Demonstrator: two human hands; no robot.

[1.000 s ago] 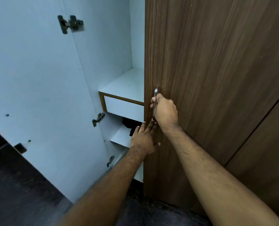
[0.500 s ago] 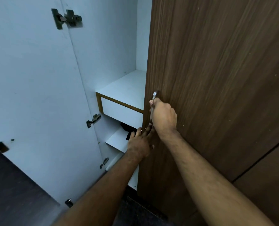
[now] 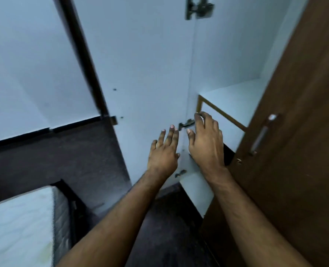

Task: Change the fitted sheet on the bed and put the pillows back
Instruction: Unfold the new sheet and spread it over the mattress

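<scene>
I stand at an open wardrobe. My left hand is stretched forward with straight fingers, close to the white inner face of the left door. My right hand reaches beside it, fingers spread and loosely bent, holding nothing, near a metal hinge. The brown wooden right door with its metal handle stands to the right. A corner of the bare white mattress shows at the lower left. No sheet or pillow is in view.
White shelves with a wood-trimmed drawer front sit inside the wardrobe. Something dark lies in the gap under the drawer, mostly hidden by my right hand. The floor is dark. A white wall with dark skirting runs on the left.
My right hand let go of the brown door's handle and moved left. My left hand came out from the shelf gap and moved left too. The view swung left, bringing the mattress in.
</scene>
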